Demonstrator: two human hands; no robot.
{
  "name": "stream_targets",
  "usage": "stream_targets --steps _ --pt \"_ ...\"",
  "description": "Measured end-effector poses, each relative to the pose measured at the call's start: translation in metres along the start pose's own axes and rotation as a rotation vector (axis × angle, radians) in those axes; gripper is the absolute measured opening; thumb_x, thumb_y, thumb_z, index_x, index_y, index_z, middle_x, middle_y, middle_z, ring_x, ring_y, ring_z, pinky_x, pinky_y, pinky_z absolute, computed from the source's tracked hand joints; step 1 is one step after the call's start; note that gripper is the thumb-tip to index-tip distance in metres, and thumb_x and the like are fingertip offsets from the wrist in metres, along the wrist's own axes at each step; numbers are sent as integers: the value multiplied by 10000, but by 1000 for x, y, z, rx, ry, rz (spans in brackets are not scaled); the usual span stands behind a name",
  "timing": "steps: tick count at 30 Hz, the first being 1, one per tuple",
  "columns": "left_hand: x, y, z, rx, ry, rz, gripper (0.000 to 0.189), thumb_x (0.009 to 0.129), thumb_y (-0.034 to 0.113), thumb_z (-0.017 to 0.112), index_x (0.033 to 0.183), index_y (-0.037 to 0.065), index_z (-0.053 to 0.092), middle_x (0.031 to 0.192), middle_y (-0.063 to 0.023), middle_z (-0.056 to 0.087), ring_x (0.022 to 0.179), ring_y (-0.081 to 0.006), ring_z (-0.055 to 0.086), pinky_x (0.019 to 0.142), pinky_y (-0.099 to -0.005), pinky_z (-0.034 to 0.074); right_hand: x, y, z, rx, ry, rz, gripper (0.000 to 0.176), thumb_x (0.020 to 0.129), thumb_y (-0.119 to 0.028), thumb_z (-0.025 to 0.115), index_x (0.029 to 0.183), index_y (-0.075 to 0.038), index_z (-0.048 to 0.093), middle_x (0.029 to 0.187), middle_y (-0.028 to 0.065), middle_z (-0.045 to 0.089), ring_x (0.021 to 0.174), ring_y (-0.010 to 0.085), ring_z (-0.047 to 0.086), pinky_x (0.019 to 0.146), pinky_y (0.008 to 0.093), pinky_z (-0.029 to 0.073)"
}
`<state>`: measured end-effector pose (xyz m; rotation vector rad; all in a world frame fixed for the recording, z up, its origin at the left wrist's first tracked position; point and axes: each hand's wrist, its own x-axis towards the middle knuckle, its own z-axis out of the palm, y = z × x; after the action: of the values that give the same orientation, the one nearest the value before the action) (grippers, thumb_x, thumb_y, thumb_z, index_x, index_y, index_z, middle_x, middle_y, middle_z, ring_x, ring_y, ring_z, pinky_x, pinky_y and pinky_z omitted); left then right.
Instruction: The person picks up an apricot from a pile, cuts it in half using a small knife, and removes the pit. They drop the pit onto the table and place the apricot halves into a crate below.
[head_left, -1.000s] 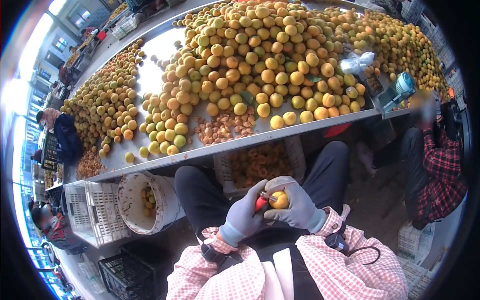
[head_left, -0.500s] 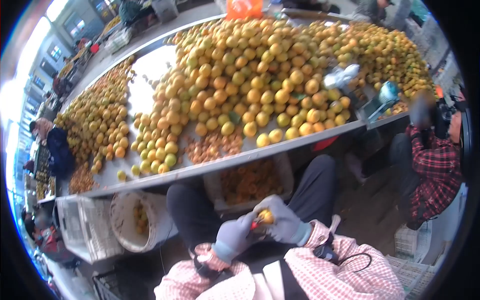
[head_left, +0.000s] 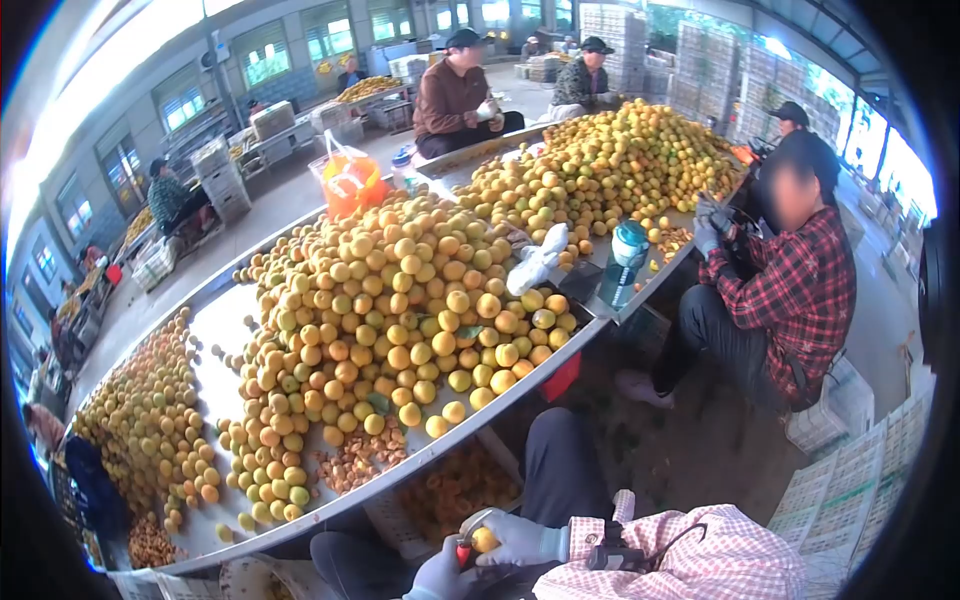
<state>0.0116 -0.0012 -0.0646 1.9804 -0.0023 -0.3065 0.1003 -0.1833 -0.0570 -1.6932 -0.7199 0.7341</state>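
Note:
My gloved right hand [head_left: 522,541] is closed around an orange-yellow apricot [head_left: 485,540], low in the view above my lap. Close beside it, my gloved left hand [head_left: 440,574] grips a small tool with a red handle [head_left: 464,552]; its working end is hidden. Just beyond my hands, a crate of cut apricots [head_left: 462,487] sits partly under the table edge. A large heap of whole apricots [head_left: 400,300] covers the metal table [head_left: 222,395], with a pile of brown pits [head_left: 362,458] near its front edge.
A teal-lidded bottle [head_left: 625,262], a white crumpled bag [head_left: 538,260] and an orange bag [head_left: 352,185] stand among the fruit. To the right sits a co-worker in a red checked shirt [head_left: 790,290]. White crates [head_left: 850,480] line the right side. Other people sit across the table.
The view has swung up and to the right, bringing the co-worker and far tables into sight. My hands still hold the apricot and the red-handled tool close together.

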Motion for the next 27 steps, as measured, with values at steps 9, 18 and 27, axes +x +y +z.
stream_targets --steps 9,18,27 --pt "-3 25 -4 -636 -7 -112 477 847 14 664 1260 44 427 1170 -73 546 1059 -152 531 894 -284 463 4 -21 -5 -34 86 -184 354 858 -365 679 1100 -129 575 1076 106 563 1031 285 574 881 375 444" --pt "-16 -38 6 -567 -156 -220 454 892 18 540 1330 41 426 1201 -91 567 1093 -168 550 946 -334 456 -1 -36 11 -252 206 -300 435 746 -521 716 923 -131 634 930 110 601 819 344 626 685 423 491" --pt "-16 -19 8 -492 -133 -165 514 852 -28 570 1339 -2 409 1149 -69 595 1105 -177 559 915 -319 473 12 -25 18 -169 226 -242 494 728 -513 738 912 -69 624 878 146 623 796 356 622 664 431 481"
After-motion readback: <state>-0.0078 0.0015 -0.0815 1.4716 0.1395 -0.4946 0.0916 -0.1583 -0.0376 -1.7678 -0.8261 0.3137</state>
